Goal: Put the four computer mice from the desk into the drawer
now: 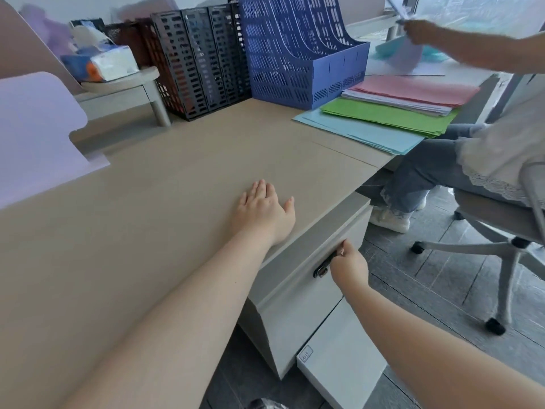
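Observation:
My left hand [264,209] lies flat, palm down, on the beige desk [165,202] near its front edge, holding nothing. My right hand [348,265] grips the dark handle [324,267] of the grey drawer [295,278] just under the desk edge. The drawer front sits flush with the desk and its inside is hidden. No computer mouse is visible anywhere in this view.
Black file racks [200,63] and a blue one [300,51] stand at the back, a tissue pack [100,62] on a small riser. Coloured paper stacks [389,110] lie at the right. Another person sits on a wheeled chair [498,231] at the right, handling papers.

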The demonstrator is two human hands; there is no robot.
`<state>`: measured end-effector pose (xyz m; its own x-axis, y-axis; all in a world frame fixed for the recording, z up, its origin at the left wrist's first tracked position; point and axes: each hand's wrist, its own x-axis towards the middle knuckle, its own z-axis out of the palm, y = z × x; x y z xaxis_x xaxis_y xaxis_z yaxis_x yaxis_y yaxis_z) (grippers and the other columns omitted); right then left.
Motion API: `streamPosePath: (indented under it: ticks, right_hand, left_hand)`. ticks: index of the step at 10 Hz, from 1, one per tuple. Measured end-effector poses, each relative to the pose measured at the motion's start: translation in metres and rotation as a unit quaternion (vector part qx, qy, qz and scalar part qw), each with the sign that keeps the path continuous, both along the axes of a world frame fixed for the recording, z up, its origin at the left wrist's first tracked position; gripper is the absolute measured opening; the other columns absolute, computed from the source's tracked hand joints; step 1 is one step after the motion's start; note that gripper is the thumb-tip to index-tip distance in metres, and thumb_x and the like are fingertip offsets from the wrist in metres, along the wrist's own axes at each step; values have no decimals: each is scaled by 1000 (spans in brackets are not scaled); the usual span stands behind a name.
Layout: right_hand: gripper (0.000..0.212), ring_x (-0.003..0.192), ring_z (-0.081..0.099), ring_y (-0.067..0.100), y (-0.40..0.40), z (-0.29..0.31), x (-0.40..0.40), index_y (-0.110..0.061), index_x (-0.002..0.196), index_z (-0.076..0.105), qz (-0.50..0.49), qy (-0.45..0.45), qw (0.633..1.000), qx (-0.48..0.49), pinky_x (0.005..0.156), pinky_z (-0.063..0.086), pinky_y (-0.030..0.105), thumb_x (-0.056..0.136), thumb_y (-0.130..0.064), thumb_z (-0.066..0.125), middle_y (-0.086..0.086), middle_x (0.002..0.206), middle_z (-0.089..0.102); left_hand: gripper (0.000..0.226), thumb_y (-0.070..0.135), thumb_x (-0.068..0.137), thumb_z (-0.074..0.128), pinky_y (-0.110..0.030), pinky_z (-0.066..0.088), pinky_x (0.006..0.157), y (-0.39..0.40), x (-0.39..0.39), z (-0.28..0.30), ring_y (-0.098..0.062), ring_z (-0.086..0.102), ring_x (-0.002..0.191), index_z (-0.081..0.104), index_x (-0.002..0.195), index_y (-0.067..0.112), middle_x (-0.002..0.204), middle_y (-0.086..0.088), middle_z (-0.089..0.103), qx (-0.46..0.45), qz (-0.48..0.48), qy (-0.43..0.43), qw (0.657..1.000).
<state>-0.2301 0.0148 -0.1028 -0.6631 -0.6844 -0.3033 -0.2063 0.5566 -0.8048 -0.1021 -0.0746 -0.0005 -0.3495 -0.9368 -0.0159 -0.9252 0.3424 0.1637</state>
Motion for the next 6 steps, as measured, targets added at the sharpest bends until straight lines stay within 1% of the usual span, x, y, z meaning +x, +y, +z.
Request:
streamPosePath:
  ticks: [1, 2, 3, 4, 5, 6]
  right_hand:
    - [21, 52, 32, 21, -6, 1, 8, -11, 80, 31, -2, -20, 1000, -8, 49, 24, 27, 77, 10, 29, 5, 63, 38]
    - [22, 51, 31, 20, -8, 2, 12, -10, 81, 29, -7, -28, 999, -28, 45, 22, 27, 77, 11, 29, 5, 62, 37]
    - [23, 50, 32, 21, -9, 0, 13, -10, 84, 29, 1, -16, 999, -30, 44, 23, 28, 76, 11, 29, 5, 61, 37]
    - [21, 51, 37, 19, -11, -1, 11, -9, 88, 32, 13, 3, 1000, -18, 44, 25, 28, 78, 10, 31, 5, 62, 41]
    - [18, 59, 44, 24, -9, -2, 0, -10, 95, 35, 48, 43, 998, 21, 51, 33, 29, 85, 5, 33, 4, 65, 42]
    - [29, 88, 56, 33, -7, 5, -15, -8, 117, 44, 107, 85, 987, 83, 70, 46, 37, 90, -5, 34, 12, 90, 57]
  left_hand:
    - [69, 48, 98, 21, -35, 1, 122, 1, 0, 0, -16, 1, 150, 9, 152, 7, 163, -6, 4, 1, 0, -1, 1000]
    - [69, 48, 98, 20, -35, 1, 122, 1, -1, 0, -16, 1, 150, 9, 152, 7, 163, -6, 4, 2, -1, 1, 1000]
    - [69, 48, 97, 21, -35, 1, 122, 2, -1, 0, -16, 1, 150, 9, 152, 7, 163, -6, 4, -2, 2, 0, 1000]
    - [69, 48, 97, 21, -35, 1, 122, 3, -1, 1, -17, 2, 150, 10, 152, 7, 163, -6, 5, -4, 0, 0, 1000]
    - [69, 48, 97, 21, -34, 3, 122, 2, -2, 1, -16, 3, 150, 11, 152, 7, 163, -5, 6, -1, 0, 4, 1000]
    - [68, 48, 98, 21, -34, 3, 122, 2, -2, 2, -16, 4, 150, 11, 152, 7, 163, -5, 7, -11, 3, 16, 1000]
